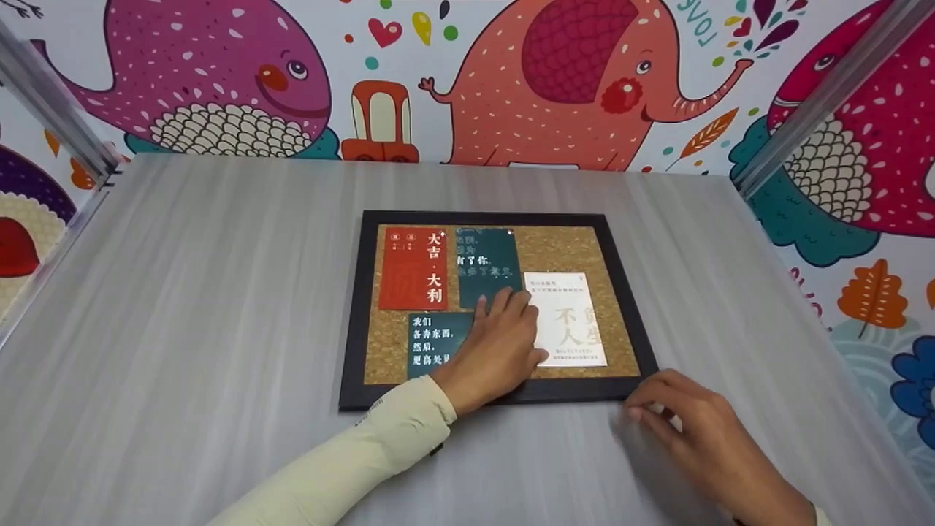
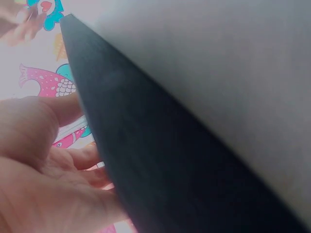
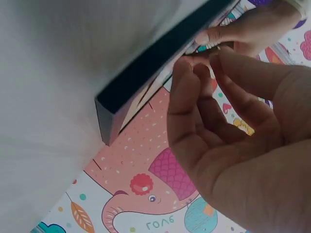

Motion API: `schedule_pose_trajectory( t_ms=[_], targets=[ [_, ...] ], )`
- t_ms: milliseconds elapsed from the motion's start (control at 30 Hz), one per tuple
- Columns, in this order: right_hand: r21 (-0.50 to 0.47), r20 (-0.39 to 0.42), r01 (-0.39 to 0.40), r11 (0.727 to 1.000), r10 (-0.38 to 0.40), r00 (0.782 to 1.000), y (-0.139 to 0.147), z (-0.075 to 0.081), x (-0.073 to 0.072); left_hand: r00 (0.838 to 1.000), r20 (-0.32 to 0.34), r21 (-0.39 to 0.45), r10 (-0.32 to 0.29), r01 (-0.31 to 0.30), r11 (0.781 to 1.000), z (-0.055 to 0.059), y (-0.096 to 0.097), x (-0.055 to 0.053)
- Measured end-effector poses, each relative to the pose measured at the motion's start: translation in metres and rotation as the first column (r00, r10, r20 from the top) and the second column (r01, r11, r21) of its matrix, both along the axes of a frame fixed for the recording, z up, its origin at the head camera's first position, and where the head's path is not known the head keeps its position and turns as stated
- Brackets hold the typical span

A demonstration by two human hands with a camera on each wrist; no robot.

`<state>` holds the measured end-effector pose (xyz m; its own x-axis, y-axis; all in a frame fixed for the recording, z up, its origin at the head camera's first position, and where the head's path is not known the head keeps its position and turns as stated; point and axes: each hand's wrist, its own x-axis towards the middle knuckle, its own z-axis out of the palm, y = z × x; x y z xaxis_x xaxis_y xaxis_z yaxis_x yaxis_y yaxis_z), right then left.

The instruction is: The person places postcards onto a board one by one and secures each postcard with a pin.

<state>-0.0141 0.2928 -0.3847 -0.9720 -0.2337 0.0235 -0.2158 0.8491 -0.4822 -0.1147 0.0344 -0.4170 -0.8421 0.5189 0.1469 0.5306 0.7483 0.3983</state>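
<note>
A black-framed cork board [image 1: 570, 248] lies on the table, bearing a red card [image 1: 409, 274], an upper teal card [image 1: 486, 267], a lower teal card [image 1: 436, 343] and a white card [image 1: 566, 321]. My left hand [image 1: 497, 340] rests over the middle, fingertips on the upper teal card and thumb at the white card's left edge; it hides part of the lower teal card. Beside the frame's near right corner is my right hand [image 1: 694, 420], fingers bent, thumb and forefinger tips close together. I cannot tell whether these fingertips [image 3: 182, 65] pinch something small.
Small pins show at the tops of the red card, upper teal card and white card. The grey table [image 1: 219, 292] extends around the board. Behind it stands a wall with cartoon animals [image 1: 570, 95], and metal posts [image 1: 833, 95] rise at both sides.
</note>
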Motion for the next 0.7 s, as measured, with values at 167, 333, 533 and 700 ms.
schedule_pose_trajectory(
  t_ms=[167, 333, 533, 700],
  targets=[
    [-0.064, -0.168, -0.019, 0.998, 0.008, 0.986, -0.002, 0.0, -0.009, 1.0, 0.009, 0.002, 0.001, -0.001, 1.0, -0.001, 0.0, 0.0],
    [-0.082, -0.2, -0.028, 0.996, 0.011, 0.98, -0.002, -0.002, -0.017, 1.0, 0.023, 0.008, 0.0, 0.0, 1.0, 0.0, 0.0, 0.0],
    [-0.099, -0.18, 0.004, 0.995, -0.022, 0.983, 0.0, -0.004, -0.025, 1.0, 0.022, 0.005, -0.005, 0.005, 1.0, 0.0, -0.001, 0.0],
    [-0.154, -0.215, -0.012, 0.988, -0.022, 0.976, 0.001, -0.008, -0.034, 1.0, 0.012, 0.007, -0.01, 0.01, 1.0, 0.0, -0.001, 0.0]
  ],
)
